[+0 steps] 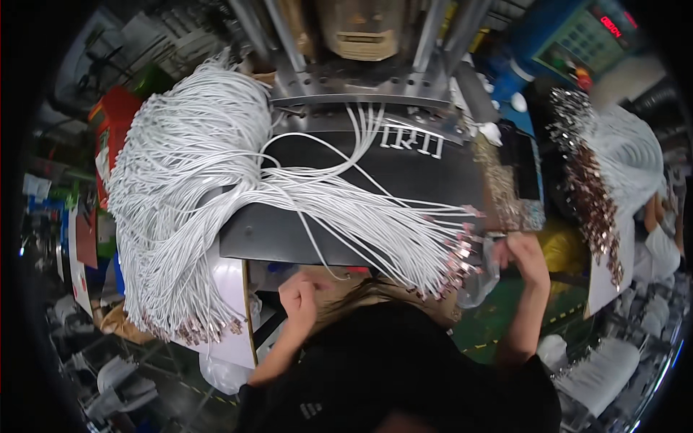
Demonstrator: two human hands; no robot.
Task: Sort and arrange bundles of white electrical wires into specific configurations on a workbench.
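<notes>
Left hand (298, 292) curls loosely off the bench's (440, 173) front edge, right hand (523, 254) blurs half-curled beside the front right corner, any hold impossible to tell, as the white cable bundle (354, 209) slants ahead from left edge to that corner, metal tips (460, 258) nearest the right.

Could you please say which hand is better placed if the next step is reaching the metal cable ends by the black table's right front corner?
Probably the right hand: it is just to the right of those metal ends. The left hand looks farther away, well to their left.
</notes>
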